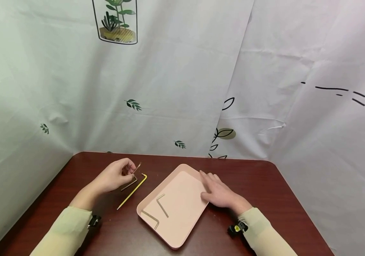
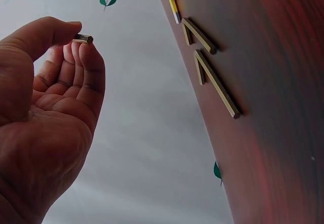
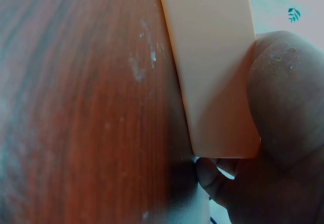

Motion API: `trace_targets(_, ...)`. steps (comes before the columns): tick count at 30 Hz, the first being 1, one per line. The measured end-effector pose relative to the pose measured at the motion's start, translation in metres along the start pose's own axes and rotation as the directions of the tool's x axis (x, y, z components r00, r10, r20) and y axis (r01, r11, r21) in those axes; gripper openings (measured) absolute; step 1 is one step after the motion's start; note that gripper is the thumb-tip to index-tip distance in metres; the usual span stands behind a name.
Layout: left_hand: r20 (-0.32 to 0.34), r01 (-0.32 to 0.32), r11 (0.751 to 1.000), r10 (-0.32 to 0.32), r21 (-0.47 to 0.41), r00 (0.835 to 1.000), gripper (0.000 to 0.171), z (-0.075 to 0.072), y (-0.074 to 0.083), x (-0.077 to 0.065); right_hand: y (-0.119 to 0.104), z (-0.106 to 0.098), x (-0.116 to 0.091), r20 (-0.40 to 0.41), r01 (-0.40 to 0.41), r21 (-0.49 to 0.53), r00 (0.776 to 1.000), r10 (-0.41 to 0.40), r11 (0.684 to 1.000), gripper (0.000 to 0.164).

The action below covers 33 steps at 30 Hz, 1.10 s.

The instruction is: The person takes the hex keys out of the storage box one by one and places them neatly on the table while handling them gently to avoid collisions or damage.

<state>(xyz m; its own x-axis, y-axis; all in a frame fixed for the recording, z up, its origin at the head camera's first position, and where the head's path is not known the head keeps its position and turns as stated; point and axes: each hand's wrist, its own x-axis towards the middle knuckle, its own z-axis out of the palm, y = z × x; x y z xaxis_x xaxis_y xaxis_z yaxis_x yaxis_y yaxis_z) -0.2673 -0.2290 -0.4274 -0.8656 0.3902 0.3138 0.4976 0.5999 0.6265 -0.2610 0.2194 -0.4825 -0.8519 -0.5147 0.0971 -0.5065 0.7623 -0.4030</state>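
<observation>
My left hand [image 1: 115, 174] pinches a bronze-coloured hex key [image 2: 85, 38] between thumb and forefinger, raised above the table's left side. Just beneath it lies a yellow hex key [image 1: 132, 192]. Two more bronze hex keys, one longer [image 2: 217, 84] and one shorter [image 2: 200, 34], show beside the yellow one in the left wrist view. At the right side of a pink tray [image 1: 185, 209], my right hand [image 1: 218, 191] holds the rim, thumb over the edge and fingers round the far corner. Inside the tray's near left part are two hex keys, one upper [image 1: 162, 207] and one lower [image 1: 151, 216].
The dark red wooden table [image 1: 240, 177] has rounded far corners. A pale curtain [image 1: 176, 89] with printed leaves hangs right behind its far edge and along both sides.
</observation>
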Motion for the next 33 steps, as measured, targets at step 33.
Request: trace_targets(33, -0.013, 0.043, 0.997, -0.042, 0.065, 0.999, 0.024, -0.013, -0.030, -0.019, -0.001, 0.001, -0.001, -0.016, -0.007, 0.010, 1.000, 0.007, 1.000, 0.090)
